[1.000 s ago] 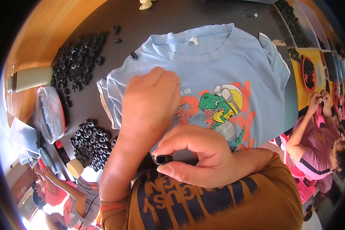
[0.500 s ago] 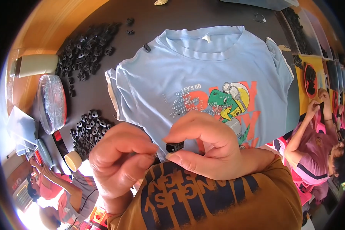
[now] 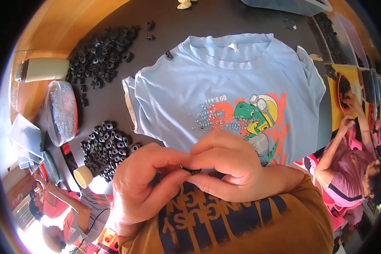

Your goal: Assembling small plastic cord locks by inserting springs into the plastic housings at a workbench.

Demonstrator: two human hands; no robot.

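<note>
In front of my chest, my right hand (image 3: 230,167) pinches a small black hollow part (image 3: 192,171) between thumb and fingers. My left hand (image 3: 150,184) meets it there, thumb and forefinger closed against the part's left end. Whatever the left fingertips hold is too small and covered to name. Beyond the hands a light blue T-shirt (image 3: 165,91) with a dinosaur print lies spread on the dark table. Many tiny shiny metal pieces (image 3: 205,118) are scattered over its print, and one black part (image 3: 169,55) rests on its left shoulder.
Two heaps of black parts, a far one (image 3: 99,55) and a near one (image 3: 106,148), lie left of the shirt. Beside them stand a round clear dish (image 3: 61,112) of shiny pieces and a cream cup (image 3: 83,177). Clear bins (image 3: 340,38) line the right; co-workers sit on both sides.
My hands have come together: the left fingertips, earlier apart from the black part, now touch its end. At right, a co-worker's hand has moved to a red bowl.
</note>
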